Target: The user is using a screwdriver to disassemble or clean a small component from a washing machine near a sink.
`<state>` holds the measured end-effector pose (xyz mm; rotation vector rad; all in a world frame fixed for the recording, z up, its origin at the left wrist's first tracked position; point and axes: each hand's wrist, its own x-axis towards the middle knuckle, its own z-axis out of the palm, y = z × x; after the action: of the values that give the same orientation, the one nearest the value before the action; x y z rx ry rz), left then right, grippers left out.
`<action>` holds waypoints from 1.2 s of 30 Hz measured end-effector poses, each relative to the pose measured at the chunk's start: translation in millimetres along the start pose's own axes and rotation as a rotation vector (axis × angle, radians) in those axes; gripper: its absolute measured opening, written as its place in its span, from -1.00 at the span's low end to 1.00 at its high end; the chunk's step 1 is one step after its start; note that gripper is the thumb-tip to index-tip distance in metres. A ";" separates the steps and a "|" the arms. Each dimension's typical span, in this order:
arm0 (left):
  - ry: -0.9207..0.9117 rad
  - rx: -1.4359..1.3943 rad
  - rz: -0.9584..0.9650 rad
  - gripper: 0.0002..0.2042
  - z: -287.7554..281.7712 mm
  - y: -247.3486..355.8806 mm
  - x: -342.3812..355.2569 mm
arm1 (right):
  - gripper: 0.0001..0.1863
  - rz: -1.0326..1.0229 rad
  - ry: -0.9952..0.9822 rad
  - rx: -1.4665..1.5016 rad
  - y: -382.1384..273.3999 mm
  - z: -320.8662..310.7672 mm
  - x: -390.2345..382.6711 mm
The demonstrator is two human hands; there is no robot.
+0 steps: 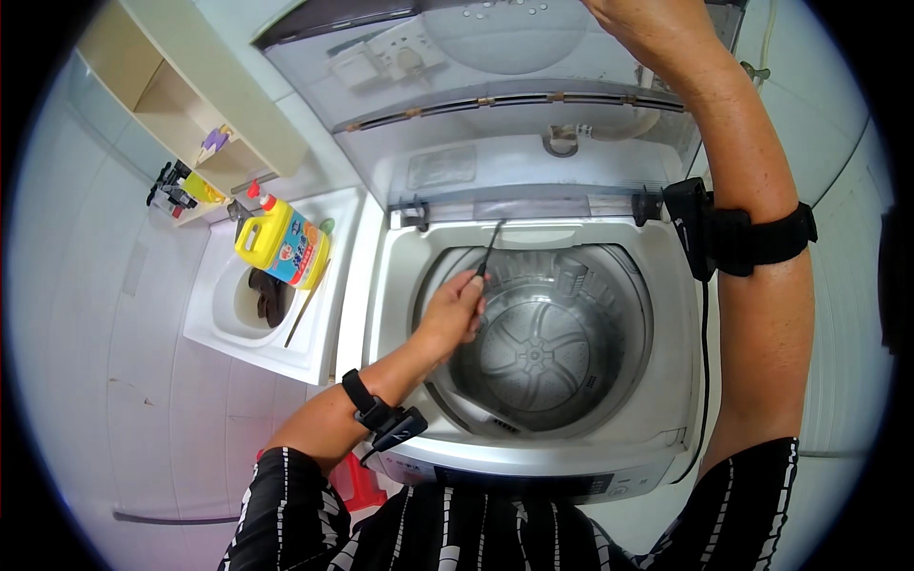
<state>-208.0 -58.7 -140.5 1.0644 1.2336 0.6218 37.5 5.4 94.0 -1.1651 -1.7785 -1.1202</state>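
My left hand (455,312) is closed around a thin, dark, screwdriver-like tool (491,249). Most of its handle is hidden in my fist. Its narrow end points away from me, at the back rim of the washing machine's opening, close to the hinge line of the raised lid (438,124). Below the hand is the bare metal drum (533,352) of the top-loading washing machine (676,381). My right hand (657,29) is up at the top edge of the see-through folding lid. Its fingers run out of the picture, so their grip is hidden.
Left of the machine, a white sink (214,319) holds a dark cloth (268,297). A yellow pump bottle (286,243) and a thin stick (307,305) rest on its edge. Open shelves (190,105) hang above. Something red (360,483) stands low at the machine's front left.
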 end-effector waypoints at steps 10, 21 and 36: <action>-0.018 -0.252 0.019 -0.75 11.8 -8.2 21.2 | -0.53 -0.215 0.318 -0.088 37.6 36.0 4.9; -0.020 -0.036 -0.009 -0.77 5.4 13.4 22.9 | -0.53 0.062 -0.033 0.040 1.4 9.0 1.1; -0.013 -0.066 0.050 -0.78 28.6 8.3 32.1 | -0.53 0.009 0.008 0.028 3.2 -0.1 0.4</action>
<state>-171.0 -36.4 -147.9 1.0451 1.1706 0.6887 40.3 6.1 95.3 -1.1496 -1.7754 -1.0897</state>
